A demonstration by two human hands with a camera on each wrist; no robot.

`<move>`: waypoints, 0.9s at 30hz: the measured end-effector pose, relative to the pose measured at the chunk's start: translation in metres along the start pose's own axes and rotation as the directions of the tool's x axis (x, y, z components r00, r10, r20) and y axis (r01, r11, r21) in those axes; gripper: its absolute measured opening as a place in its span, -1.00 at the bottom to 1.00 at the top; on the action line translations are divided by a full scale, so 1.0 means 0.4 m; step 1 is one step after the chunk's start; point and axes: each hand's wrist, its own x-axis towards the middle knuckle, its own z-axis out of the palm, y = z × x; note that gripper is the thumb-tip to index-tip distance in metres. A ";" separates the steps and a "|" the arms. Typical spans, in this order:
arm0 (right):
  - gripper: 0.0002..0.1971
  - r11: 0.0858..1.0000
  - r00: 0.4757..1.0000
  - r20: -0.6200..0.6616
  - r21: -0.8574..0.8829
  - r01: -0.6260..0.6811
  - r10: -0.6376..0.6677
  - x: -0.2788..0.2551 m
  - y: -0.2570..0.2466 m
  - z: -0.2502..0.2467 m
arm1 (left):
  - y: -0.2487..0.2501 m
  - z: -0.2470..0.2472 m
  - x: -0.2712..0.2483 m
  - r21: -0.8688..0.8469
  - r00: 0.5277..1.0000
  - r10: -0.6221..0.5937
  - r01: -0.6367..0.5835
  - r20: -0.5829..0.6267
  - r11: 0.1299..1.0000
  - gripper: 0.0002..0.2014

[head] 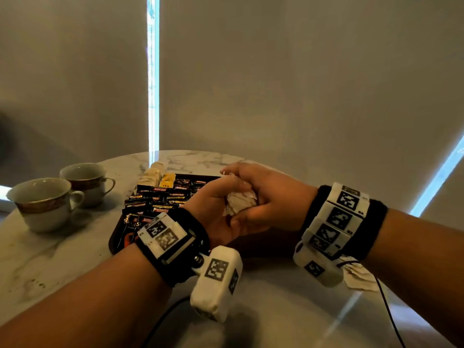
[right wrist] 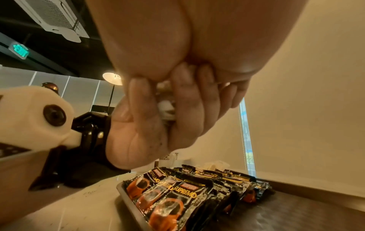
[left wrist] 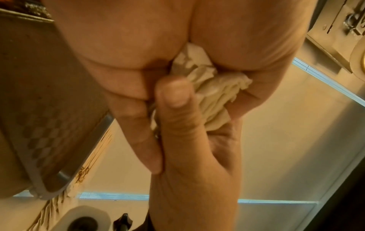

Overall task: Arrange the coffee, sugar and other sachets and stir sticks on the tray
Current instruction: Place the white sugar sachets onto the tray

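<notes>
Black-orange coffee sachets (right wrist: 173, 201); white-veined marble table (head: 50, 259)

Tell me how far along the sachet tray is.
Mostly done: dark coffee sachets already fill the tray. In hand: left hand and right hand together grip a white sachet bundle. Left: placing it, plus white sachets on the table.

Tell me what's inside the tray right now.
The tray holds rows of dark coffee sachets, a yellow tea sachet and pale sachets at the far end. Its right part is hidden behind both hands.
</notes>
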 end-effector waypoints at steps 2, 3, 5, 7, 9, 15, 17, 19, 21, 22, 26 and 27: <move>-0.32 1.000 0.999 -0.028 -0.008 0.022 -0.022 0.008 -0.009 0.000 | 0.002 -0.004 0.000 -0.001 1.000 0.022 -0.022 -0.010 1.000 -0.73; -0.38 1.000 0.999 -0.045 -0.003 0.020 -0.020 0.011 -0.009 -0.001 | 0.003 -0.005 0.002 -0.004 0.999 0.031 -0.031 -0.017 1.000 -0.72; -0.40 0.999 0.997 -0.077 0.034 -0.013 0.016 0.011 -0.004 -0.003 | 0.005 -0.003 0.005 -0.015 0.999 0.033 -0.034 -0.024 0.999 -0.72; -0.25 0.996 0.995 -0.086 0.077 -0.039 0.045 0.008 -0.001 -0.005 | 0.006 -0.003 0.008 -0.013 0.999 0.025 -0.026 -0.022 1.000 -0.67; -0.12 0.993 0.997 -0.057 0.110 -0.038 0.044 0.004 -0.002 -0.001 | 0.009 -0.002 0.007 0.007 1.000 0.010 -0.010 -0.010 1.000 -0.59; -0.52 0.996 0.995 -0.058 0.042 -0.074 0.076 0.018 0.006 0.002 | 0.009 0.001 0.006 -0.002 0.996 0.015 -0.015 -0.093 1.000 -0.48; -0.57 0.996 0.993 -0.079 -0.004 -0.086 0.085 0.019 0.010 0.001 | 0.013 -0.001 0.005 -0.020 0.995 -0.017 0.015 -0.096 1.000 -0.57; -0.57 0.995 0.993 -0.079 -0.017 -0.094 0.092 0.020 0.014 0.001 | 0.017 -0.004 0.004 -0.034 0.995 -0.046 0.043 -0.086 0.998 -0.58; -0.51 0.996 0.995 -0.050 -0.009 -0.085 0.085 0.025 0.012 0.008 | 0.020 -0.004 0.001 -0.028 0.996 -0.056 0.054 -0.075 0.998 -0.54; -0.45 0.996 0.995 -0.036 -0.021 -0.089 0.088 0.028 0.007 0.011 | 0.021 0.000 -0.001 -0.017 0.996 -0.059 0.058 -0.066 0.998 -0.53; -0.19 0.989 0.988 0.057 0.027 -0.147 0.145 0.026 0.005 0.015 | 0.020 0.002 -0.005 -0.009 0.997 -0.047 0.047 -0.053 0.999 -0.52; -0.17 0.984 0.986 0.072 0.081 -0.159 0.153 0.025 -0.001 0.017 | 0.023 -0.003 -0.003 -0.007 0.998 -0.047 0.046 -0.049 0.999 -0.52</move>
